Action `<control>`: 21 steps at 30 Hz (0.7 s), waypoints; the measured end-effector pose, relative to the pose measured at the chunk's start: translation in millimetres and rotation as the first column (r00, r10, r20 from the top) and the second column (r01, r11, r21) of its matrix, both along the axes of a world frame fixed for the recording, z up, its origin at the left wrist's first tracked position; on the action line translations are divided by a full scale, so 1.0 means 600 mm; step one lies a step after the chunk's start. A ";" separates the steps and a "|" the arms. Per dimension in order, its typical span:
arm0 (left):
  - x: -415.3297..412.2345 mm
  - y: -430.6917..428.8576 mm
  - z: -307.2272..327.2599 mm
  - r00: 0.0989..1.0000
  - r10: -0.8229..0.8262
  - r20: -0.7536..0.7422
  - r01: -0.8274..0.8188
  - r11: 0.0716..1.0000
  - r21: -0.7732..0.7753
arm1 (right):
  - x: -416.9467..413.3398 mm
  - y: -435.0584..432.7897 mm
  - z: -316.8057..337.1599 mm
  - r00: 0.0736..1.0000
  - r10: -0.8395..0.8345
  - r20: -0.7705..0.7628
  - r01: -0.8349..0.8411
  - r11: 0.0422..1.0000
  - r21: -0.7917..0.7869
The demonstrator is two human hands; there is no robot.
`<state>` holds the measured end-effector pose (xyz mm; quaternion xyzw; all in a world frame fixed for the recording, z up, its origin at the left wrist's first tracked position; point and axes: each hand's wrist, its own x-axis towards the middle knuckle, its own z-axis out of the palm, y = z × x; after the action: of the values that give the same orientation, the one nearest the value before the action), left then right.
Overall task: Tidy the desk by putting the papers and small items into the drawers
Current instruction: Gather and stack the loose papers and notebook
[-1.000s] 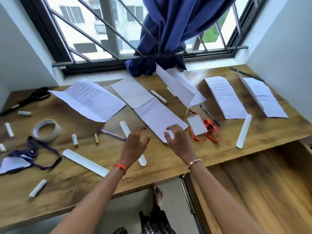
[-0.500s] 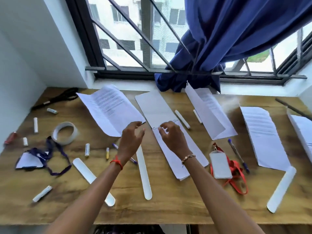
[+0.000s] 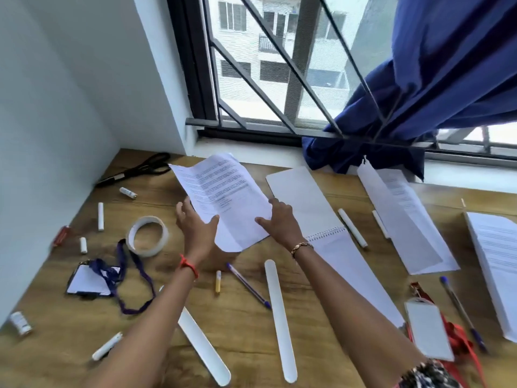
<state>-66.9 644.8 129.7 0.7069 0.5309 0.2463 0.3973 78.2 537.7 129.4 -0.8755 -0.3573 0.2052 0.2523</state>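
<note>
printed sheet: a creased white page of text (image 3: 223, 197) at the centre of the frame, held between both hands, its near end raised off the tabletop (image 3: 246, 331), with a shadow on the wood beneath.
left hand: (image 3: 195, 228) at the sheet's left edge; the grip is narrow, thumb on top of the page and fingers behind it, holding the printed sheet; a red thread circles the wrist.
right hand: (image 3: 281, 222) at the sheet's right edge; the grip holds the printed sheet, thumb laid across the page and fingers along the edge; a beaded bracelet sits at the wrist.
notepad: an open spiral pad (image 3: 316, 208) lies flat just right of the sheet, partly under the right hand.
other papers: a folded sheet (image 3: 402, 219) lies right of centre with one flap standing up; a paper stack (image 3: 498, 261) lies at the right edge.
tape roll: (image 3: 147, 236) just left of the left hand.
blue pen: (image 3: 247, 285) lies on the wood below the sheet, slanting toward the lower right.
white strips: two long flat ones, one (image 3: 279, 317) at lower centre, the other (image 3: 204, 348) partly under the left forearm.
purple lanyard badge: (image 3: 89, 281) at the lower left.
red lanyard badge: (image 3: 428, 331) at the lower right.
scissors: black (image 3: 140, 169), at the upper left by the wall.
curtain: blue (image 3: 433, 79), bunched on the window bars at the upper right.
</note>
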 end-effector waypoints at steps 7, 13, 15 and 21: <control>-0.001 0.036 -0.006 0.988 0.101 0.115 -0.065 0.957 -0.282 | 0.005 0.052 -0.026 0.999 0.006 0.052 0.002 0.988 -0.156; -0.007 0.045 -0.008 0.963 0.155 0.222 -0.063 0.926 -0.372 | 0.016 0.059 -0.041 0.994 -0.086 -0.067 0.075 0.985 -0.155; -0.011 0.048 -0.008 0.947 0.174 0.271 -0.049 0.909 -0.415 | 0.021 0.056 -0.043 0.980 -0.129 -0.150 0.116 0.989 -0.092; -0.014 0.041 0.016 0.883 0.249 0.399 0.031 0.816 -0.577 | 0.037 0.015 -0.012 0.827 -0.166 -0.537 0.304 0.935 0.180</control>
<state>-75.2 669.3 139.4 0.4455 0.5119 0.2591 0.6872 100.4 546.9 121.9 -0.7858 -0.1890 0.3501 0.4735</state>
